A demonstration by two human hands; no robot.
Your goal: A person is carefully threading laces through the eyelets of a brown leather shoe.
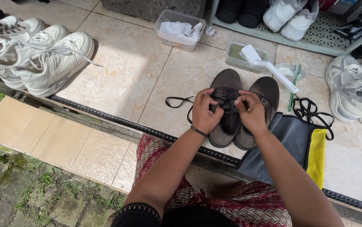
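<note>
Two dark grey-brown shoes stand side by side on the tiled floor, toes pointing away from me. My left hand (pixel 205 112) and my right hand (pixel 251 111) both pinch the black lace over the eyelets of the left shoe (pixel 224 84). A loose end of that black lace (pixel 177 101) trails left across the tile. The right shoe (pixel 267 89) sits touching its partner, partly hidden under my right hand. A second black lace (pixel 311 112) lies coiled to the right of the pair.
A grey and yellow cloth (pixel 298 141) lies by my right forearm. Behind the shoes stands a tub with a white brush (pixel 269 67), a toothbrush and a clear tub of cloths (pixel 180 29). White sneakers (pixel 42 54) sit left, grey ones (pixel 355 90) right, a shoe rack behind.
</note>
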